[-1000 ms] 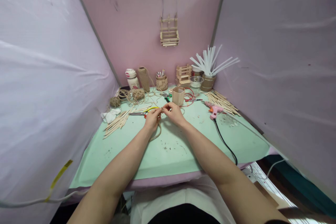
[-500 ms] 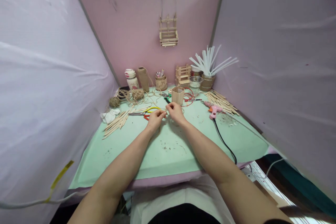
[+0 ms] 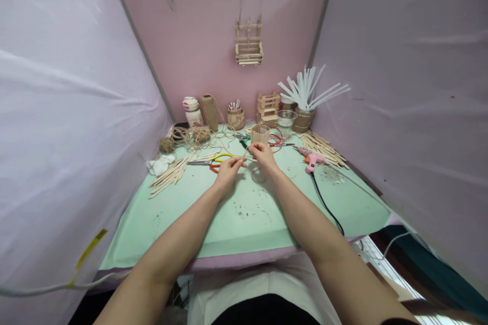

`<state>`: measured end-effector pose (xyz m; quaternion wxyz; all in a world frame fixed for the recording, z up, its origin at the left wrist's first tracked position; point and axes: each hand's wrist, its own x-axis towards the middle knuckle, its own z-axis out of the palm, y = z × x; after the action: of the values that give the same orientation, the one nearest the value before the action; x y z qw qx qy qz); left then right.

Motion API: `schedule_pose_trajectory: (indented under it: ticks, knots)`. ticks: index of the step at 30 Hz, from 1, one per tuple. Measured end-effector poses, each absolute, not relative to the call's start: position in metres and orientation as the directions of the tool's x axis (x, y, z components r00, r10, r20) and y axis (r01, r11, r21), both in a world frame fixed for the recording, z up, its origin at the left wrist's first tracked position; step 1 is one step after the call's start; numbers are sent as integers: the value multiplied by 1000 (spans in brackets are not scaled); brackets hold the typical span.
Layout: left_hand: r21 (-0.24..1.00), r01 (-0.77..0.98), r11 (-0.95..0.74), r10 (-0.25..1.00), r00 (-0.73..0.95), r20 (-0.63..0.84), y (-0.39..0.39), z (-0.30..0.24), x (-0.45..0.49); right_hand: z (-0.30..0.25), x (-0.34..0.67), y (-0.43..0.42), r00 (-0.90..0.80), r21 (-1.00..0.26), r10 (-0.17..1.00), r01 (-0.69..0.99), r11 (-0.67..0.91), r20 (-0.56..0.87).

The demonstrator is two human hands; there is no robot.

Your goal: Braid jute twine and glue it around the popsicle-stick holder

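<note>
In the middle of the table my left hand [image 3: 229, 169] pinches a thin jute twine [image 3: 248, 157] between thumb and fingertips. A little further right, my right hand [image 3: 262, 154] is closed on the same twine, and a short stretch of it shows between the two hands. A loose loop of twine [image 3: 258, 176] lies under my right wrist. Just behind my right hand stands a small cup of wooden sticks [image 3: 260, 134], its lower part hidden by the hand. Scissors [image 3: 210, 162] with red and yellow handles lie left of my left hand.
Wooden sticks lie at left [image 3: 170, 177] and right [image 3: 324, 148]. A pink glue gun [image 3: 313, 160] trails a black cable at right. Tangled twine [image 3: 190, 137], a bottle [image 3: 192, 113], a water bowl [image 3: 286, 121] and a pot of white sticks [image 3: 303, 121] stand behind.
My hands have moved apart, the right one going right and slightly up. More twine shows between them, and the loop under my right wrist has come into sight. The view has shifted slightly.
</note>
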<state>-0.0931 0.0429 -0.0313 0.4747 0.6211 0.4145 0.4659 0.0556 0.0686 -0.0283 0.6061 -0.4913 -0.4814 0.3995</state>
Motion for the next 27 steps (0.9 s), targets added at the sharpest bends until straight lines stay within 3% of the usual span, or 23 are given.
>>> schedule_pose_trajectory:
  ticks: [8,17,27]
  knots:
    - [993,-94,-68,981,172,84,45,-29,-92,-22,55,67,205,-983,965,-46,176,163]
    - [994,-29,-105,986,127,108,49,-35,-97,-29,52,63,-187,-886,915,240,396,358]
    - [984,18,-179,973,151,174,48,-33,-97,-32,52,64,-110,-716,873,528,456,474]
